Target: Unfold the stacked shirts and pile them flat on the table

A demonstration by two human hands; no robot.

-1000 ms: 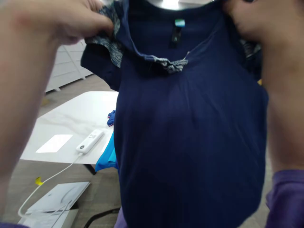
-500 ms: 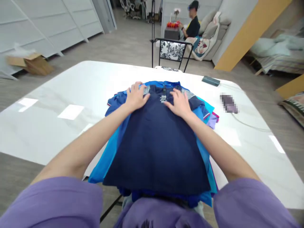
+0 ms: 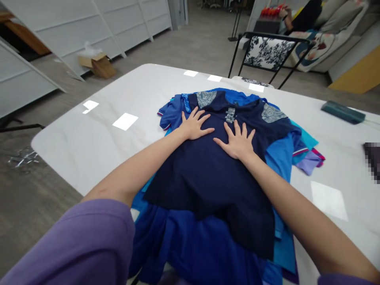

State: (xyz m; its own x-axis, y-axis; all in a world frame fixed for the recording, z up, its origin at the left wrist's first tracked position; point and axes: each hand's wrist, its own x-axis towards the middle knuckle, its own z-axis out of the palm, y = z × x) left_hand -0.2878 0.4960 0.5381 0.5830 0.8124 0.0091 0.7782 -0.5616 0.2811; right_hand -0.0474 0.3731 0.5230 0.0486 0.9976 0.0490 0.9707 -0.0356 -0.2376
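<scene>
My left hand (image 3: 194, 126) and right hand (image 3: 237, 141) lie flat, side by side, on the top shirt (image 3: 213, 174) of a stack (image 3: 279, 158) on the tabletop (image 3: 97, 142). A chair (image 3: 267, 51) stands behind.

A second ago the navy shirt (image 3: 213, 174) hangs lifted before the camera, pinched at its shoulders; now it lies flat atop the pile of blue garments (image 3: 279, 158) on the white table (image 3: 89, 138); the left hand (image 3: 194, 126) and right hand (image 3: 237, 141), flat near the collar half a second ago, now press splayed lower on its chest.
</scene>
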